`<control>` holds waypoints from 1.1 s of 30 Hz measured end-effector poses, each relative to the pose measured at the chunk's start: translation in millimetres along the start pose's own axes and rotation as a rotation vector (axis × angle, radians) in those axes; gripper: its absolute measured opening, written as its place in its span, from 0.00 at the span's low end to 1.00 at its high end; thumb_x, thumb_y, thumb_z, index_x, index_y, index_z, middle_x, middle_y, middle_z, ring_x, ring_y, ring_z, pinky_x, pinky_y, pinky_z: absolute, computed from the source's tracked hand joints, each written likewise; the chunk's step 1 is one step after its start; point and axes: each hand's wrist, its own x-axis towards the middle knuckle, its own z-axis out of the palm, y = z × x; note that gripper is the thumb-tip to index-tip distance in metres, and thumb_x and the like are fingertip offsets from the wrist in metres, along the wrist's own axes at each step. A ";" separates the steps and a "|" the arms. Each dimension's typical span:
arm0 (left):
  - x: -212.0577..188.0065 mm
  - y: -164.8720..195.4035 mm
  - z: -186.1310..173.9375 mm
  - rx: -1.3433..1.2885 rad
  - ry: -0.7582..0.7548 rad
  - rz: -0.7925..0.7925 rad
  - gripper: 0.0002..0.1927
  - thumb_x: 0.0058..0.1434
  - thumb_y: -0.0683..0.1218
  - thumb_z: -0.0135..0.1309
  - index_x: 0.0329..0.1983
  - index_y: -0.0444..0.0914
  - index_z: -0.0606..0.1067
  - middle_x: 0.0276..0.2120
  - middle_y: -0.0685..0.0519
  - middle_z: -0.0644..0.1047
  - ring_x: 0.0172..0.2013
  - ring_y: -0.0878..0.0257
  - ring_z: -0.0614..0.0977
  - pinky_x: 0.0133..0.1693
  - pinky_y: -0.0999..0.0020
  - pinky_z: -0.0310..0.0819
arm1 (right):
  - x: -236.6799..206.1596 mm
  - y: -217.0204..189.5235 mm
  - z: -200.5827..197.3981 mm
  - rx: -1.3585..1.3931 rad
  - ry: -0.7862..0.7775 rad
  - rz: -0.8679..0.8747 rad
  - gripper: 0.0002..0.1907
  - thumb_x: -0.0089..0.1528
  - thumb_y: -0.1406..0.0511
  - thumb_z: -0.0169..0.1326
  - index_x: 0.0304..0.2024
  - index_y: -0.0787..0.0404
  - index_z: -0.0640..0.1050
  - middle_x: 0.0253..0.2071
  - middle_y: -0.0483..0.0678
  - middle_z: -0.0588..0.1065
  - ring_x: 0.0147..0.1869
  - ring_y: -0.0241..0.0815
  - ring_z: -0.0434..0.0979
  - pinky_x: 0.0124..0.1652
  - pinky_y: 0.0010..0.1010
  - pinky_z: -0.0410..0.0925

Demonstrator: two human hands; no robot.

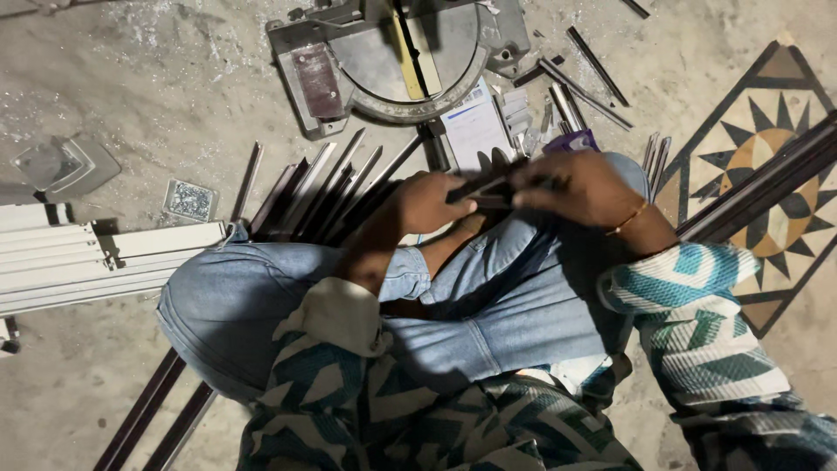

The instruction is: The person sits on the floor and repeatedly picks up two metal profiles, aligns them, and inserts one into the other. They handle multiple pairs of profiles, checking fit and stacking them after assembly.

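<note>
I sit cross-legged on the floor in blue jeans (261, 305). My left hand (432, 202) and my right hand (580, 185) meet above my knees. Both grip one short dark metal profile piece (484, 187), the left at its left end, the right over its right end. A thin bracelet (629, 218) circles my right wrist. Just behind my left hand, several dark aluminium strips (327, 196) lie fanned out on the floor.
A mitre saw base (392, 57) stands at the top centre, with a white booklet (475, 126) and loose strips (580, 83) beside it. White profiles (96, 257) lie at left. Long dark bars (767, 183) cross a patterned floor inlay (776, 139) at right. More dark bars (153, 414) run under my leg.
</note>
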 end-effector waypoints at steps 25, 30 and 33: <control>14.4 -6.3 58.1 -1.296 0.376 -0.351 0.08 0.62 0.44 0.59 0.42 0.38 0.77 0.27 0.59 0.76 0.22 0.72 0.74 0.20 0.76 0.65 | 63.3 -17.5 117.4 0.832 0.261 0.370 0.17 0.71 0.61 0.52 0.58 0.65 0.76 0.37 0.43 0.79 0.28 0.32 0.73 0.25 0.26 0.66; 14.1 -4.6 46.9 -1.158 0.602 -0.320 0.12 0.65 0.45 0.57 0.49 0.35 0.79 0.30 0.57 0.76 0.21 0.73 0.73 0.20 0.77 0.66 | 70.9 -26.9 92.4 0.348 0.368 0.359 0.22 0.71 0.59 0.52 0.66 0.60 0.72 0.35 0.54 0.81 0.29 0.40 0.79 0.31 0.34 0.71; 14.4 -7.1 31.3 -1.266 0.550 -0.179 0.15 0.67 0.45 0.56 0.55 0.36 0.77 0.33 0.57 0.77 0.22 0.73 0.73 0.20 0.77 0.66 | 72.6 -43.3 84.6 0.390 0.235 0.467 0.25 0.69 0.56 0.50 0.68 0.52 0.71 0.35 0.57 0.79 0.25 0.48 0.79 0.30 0.40 0.71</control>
